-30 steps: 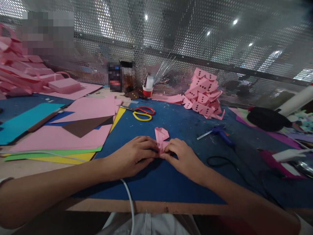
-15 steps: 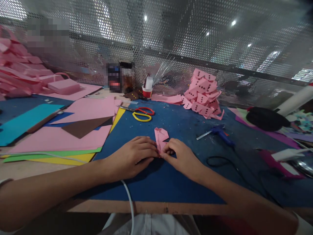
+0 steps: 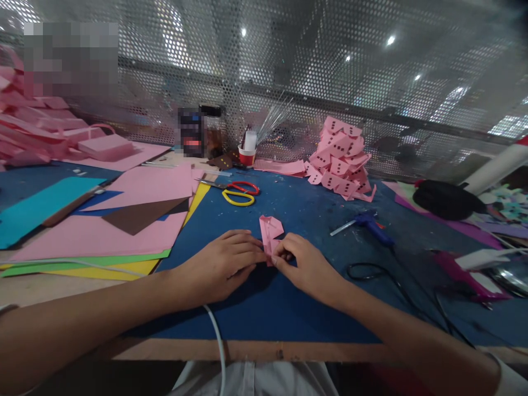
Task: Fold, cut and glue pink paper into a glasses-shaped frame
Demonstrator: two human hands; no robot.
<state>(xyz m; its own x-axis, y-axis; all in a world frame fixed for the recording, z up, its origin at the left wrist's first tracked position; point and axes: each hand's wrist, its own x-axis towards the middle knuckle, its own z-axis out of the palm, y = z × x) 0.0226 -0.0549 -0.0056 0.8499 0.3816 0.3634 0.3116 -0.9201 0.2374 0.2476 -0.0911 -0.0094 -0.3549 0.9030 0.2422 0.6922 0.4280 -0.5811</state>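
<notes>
Right, head view, only one cam. Both hands meet at a folded pink paper (image 3: 270, 233) lying on the blue mat (image 3: 289, 308), about mid-table, just in front of the person. Left hand (image 3: 223, 265) lies palm down, fingers loosely curled, tips pressed on the paper's near left edge; can't tell whether it pinches or only presses. Right hand (image 3: 306, 267) is closed on the paper's near end, thumb & forefinger pinching it. Far end of the paper pokes out past the fingers, w/ a rounded fold.

Behind it, well apart, red & yellow scissors (image 3: 239, 192) lie on the mat. To the right a blue glue gun (image 3: 371, 224), its black cord looping toward the near edge. Farther back, a heap of pink cut pieces (image 3: 342, 164) w/ dark dots sits vs. the mesh wall (image 3: 313, 71), and a small red-white cup (image 3: 247, 155) beside it. Left of the mat: stacked coloured sheets (image 3: 103, 234), pink on top, a brown triangle (image 3: 140, 214) lying on them. White cable (image 3: 217, 330) runs under the left wrist.
</notes>
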